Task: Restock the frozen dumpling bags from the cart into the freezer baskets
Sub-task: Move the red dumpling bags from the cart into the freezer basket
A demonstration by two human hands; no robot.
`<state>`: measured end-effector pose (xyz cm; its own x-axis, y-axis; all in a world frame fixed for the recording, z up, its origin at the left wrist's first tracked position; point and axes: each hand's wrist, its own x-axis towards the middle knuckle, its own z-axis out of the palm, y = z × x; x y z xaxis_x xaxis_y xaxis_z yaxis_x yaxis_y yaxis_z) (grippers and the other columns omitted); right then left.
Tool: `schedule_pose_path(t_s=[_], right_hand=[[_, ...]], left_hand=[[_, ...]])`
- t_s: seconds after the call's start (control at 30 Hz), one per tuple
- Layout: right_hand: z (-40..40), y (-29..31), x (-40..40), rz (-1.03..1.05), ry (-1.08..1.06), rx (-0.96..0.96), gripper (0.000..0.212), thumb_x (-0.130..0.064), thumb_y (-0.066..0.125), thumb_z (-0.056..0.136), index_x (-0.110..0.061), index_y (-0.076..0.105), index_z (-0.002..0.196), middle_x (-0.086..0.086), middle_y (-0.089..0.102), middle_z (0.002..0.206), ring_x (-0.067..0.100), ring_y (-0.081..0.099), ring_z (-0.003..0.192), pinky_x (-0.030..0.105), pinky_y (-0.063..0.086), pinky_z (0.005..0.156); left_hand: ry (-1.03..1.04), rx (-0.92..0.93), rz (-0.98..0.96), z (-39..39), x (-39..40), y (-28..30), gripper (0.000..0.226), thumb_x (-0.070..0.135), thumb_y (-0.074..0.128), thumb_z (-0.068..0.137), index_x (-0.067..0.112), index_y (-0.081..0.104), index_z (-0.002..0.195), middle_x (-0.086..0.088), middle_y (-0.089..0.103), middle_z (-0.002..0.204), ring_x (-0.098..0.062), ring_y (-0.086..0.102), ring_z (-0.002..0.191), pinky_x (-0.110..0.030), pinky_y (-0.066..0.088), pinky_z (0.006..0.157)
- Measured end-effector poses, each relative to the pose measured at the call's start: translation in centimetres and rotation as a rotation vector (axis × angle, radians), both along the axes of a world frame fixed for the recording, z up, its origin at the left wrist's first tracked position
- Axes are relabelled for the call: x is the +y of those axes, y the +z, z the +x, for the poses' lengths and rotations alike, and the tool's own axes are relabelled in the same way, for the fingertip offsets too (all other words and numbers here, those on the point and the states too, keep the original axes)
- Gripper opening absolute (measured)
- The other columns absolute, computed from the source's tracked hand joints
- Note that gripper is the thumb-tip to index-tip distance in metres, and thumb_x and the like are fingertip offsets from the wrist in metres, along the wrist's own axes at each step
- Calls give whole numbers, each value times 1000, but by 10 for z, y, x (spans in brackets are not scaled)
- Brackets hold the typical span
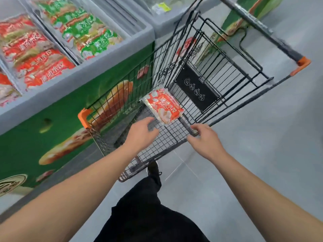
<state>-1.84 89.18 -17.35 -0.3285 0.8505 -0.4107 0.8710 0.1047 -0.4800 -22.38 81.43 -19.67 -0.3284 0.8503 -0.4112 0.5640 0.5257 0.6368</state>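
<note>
One red and white dumpling bag [162, 106] lies flat on the wire floor of the black shopping cart [209, 81]. My left hand [141, 131] hovers inside the cart just short of the bag's near left corner, fingers loosely spread, holding nothing. My right hand [204, 137] hangs over the cart's near right edge, fingers relaxed and empty, a short way from the bag. To the left stands the chest freezer [73, 79], with a basket of red dumpling bags [33, 49] and one of green dumpling bags [83, 30].
The cart has orange corner guards [83, 117] and a folded black child seat flap [197, 89]. The freezer's green front panel [52, 130] is close on the cart's left. Grey floor [262, 154] lies to the right. My dark trouser leg and shoe [153, 172] stand below the cart.
</note>
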Motion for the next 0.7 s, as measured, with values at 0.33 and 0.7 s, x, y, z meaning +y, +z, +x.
schedule_pose_path(t_s=[0.33,0.7], right_hand=[[-40,-33,133,-166,165,-46,47,-25,63,89,-12,56,134,7,58,135,21,54,123,25,36,94],[-65,-133,247,-482,239,-75,42,-29,61,93,-18,56,133,0,55,138,20,53,123,31,39,104]], left_hand=[[196,-90,-118,-8,101,-30,54,33,60,95,18,48,146,-1,53,147,-22,51,133,-31,39,107],[570,-135,-325,20,187,-123,53,34,60,95,19,51,144,-2,57,143,-23,55,129,-28,41,103]])
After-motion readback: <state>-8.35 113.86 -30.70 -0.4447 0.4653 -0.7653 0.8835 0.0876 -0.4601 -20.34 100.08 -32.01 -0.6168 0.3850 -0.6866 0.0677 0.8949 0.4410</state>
